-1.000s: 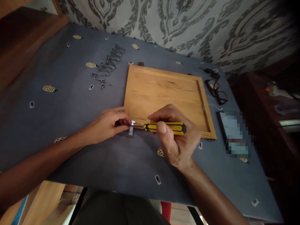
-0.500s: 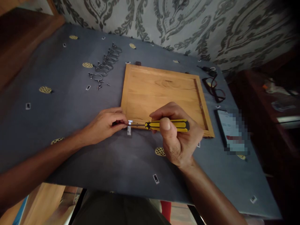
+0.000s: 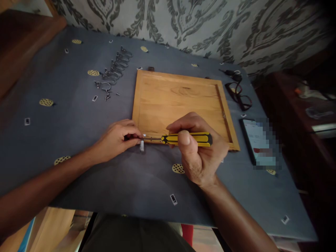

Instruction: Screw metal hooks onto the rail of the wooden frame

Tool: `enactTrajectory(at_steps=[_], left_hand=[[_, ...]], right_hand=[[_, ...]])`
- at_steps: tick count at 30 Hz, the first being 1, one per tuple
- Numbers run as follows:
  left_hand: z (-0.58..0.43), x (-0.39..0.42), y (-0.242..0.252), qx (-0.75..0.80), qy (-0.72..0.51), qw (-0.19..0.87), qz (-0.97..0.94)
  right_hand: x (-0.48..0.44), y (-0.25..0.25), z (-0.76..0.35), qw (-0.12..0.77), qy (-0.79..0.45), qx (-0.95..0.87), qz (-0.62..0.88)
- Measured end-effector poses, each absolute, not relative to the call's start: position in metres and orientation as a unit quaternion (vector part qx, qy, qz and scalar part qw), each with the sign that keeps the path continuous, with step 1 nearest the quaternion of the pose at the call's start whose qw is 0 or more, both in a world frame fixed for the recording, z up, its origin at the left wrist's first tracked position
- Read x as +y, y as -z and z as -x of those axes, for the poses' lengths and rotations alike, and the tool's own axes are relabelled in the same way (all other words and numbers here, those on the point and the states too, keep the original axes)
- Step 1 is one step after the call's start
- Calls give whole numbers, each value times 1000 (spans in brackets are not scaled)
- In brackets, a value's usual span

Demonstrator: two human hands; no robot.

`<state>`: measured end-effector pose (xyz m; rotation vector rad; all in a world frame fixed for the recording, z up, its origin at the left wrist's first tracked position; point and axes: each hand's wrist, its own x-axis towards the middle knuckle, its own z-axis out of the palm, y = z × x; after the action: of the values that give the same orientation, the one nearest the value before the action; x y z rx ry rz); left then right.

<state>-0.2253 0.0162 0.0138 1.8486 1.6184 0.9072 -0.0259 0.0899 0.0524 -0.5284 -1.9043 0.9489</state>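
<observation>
A yellow and black screwdriver [image 3: 195, 139] lies nearly level in my right hand [image 3: 201, 154], which is closed around its handle. The shaft points left along the near edge of a framed wooden panel [image 3: 170, 101]. At the shaft's end my left hand [image 3: 119, 138] is closed, thumb and forefinger pinched together. What these fingertips hold is too small and hidden to name. A small shiny metal piece [image 3: 142, 145] sits beside them at the panel's near left corner, partly sticking out over the edge.
Several metal clips [image 3: 117, 66] lie in a row at the back left, with several small screws [image 3: 107, 95] nearer me. Glasses [image 3: 239, 97], keys [image 3: 232, 73] and a phone [image 3: 258, 141] lie right of the panel. A patterned wall stands behind the blue-grey tablecloth [image 3: 78, 122].
The view has shifted slightly, so the table and panel appear a little further left. Both hands keep their holds, and the screwdriver stays against the same corner.
</observation>
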Motion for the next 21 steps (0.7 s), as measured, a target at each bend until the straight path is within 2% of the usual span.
enactTrajectory(at_steps=[14, 21], left_hand=[[224, 16, -13, 612, -333, 294, -654], [225, 15, -14, 611, -336, 305, -648]], right_hand=[[90, -54, 28, 448, -368, -788, 206], [91, -70, 33, 393, -369, -816, 207]])
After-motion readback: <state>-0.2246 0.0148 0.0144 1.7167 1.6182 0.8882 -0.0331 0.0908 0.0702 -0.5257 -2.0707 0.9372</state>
